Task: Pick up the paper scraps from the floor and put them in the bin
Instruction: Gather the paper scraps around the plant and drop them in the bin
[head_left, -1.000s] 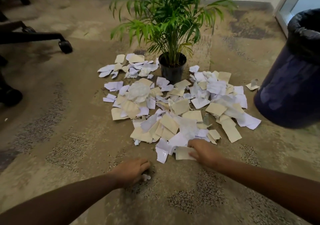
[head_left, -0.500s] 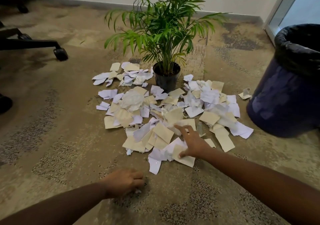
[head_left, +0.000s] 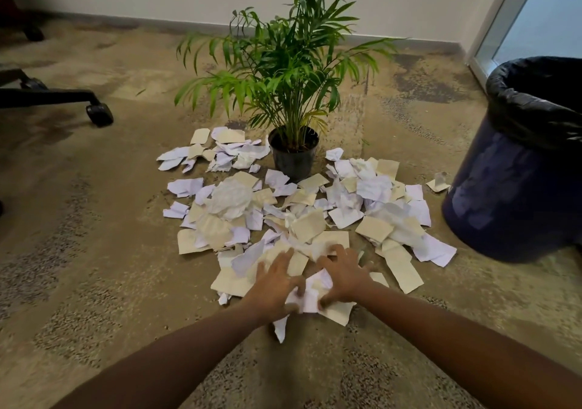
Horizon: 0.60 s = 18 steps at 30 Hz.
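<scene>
A pile of white and beige paper scraps (head_left: 302, 216) lies spread on the carpet around a potted plant. My left hand (head_left: 273, 284) and my right hand (head_left: 344, 278) lie side by side on the near edge of the pile. Their fingers are spread flat over the scraps. A bunch of crumpled white paper (head_left: 311, 293) is squeezed between the two thumbs. The dark blue bin (head_left: 504, 201) with a black liner stands at the right, just past the pile, its mouth open.
A small palm in a black pot (head_left: 294, 156) stands at the middle of the scraps. An office chair's leg and wheel (head_left: 99, 114) reach in at the left. A wall runs along the back and a glass door (head_left: 541, 21) is at the far right.
My left hand has come forward from the bare carpet onto the pile beside my right hand. My right hand has drawn scraps toward me. The view has tilted up a little.
</scene>
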Each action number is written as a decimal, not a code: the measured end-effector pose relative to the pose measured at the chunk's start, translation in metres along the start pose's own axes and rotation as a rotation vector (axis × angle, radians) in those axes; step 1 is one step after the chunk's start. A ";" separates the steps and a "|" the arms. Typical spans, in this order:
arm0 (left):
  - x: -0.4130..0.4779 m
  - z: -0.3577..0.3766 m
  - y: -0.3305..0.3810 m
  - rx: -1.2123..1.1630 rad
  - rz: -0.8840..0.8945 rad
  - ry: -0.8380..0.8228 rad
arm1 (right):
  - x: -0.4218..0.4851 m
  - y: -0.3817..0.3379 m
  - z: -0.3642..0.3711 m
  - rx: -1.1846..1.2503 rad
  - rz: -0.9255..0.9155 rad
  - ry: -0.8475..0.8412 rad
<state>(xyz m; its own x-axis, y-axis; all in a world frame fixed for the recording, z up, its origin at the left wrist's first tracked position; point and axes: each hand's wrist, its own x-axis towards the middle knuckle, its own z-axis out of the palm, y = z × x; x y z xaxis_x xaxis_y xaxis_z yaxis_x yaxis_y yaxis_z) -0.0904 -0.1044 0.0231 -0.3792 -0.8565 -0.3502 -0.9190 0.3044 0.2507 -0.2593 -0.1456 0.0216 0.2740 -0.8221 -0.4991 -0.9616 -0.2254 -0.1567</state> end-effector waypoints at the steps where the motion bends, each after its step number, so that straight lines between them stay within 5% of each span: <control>1: 0.007 0.000 0.004 0.011 -0.017 -0.053 | 0.000 0.002 0.000 0.029 0.035 -0.020; 7: 0.025 0.000 0.005 0.002 -0.080 -0.154 | -0.005 0.012 0.003 0.204 0.066 -0.059; 12: 0.027 0.000 0.007 0.019 -0.114 -0.047 | -0.003 0.005 0.008 0.109 -0.049 0.016; 18: 0.027 -0.004 0.012 -0.047 -0.116 0.031 | -0.008 0.001 0.001 0.281 -0.160 0.099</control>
<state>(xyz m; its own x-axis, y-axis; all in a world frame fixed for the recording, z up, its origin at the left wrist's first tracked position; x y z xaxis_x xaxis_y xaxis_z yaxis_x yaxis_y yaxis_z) -0.1109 -0.1258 0.0204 -0.2662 -0.8974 -0.3518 -0.9503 0.1832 0.2519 -0.2625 -0.1383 0.0244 0.4050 -0.8377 -0.3665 -0.8608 -0.2141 -0.4618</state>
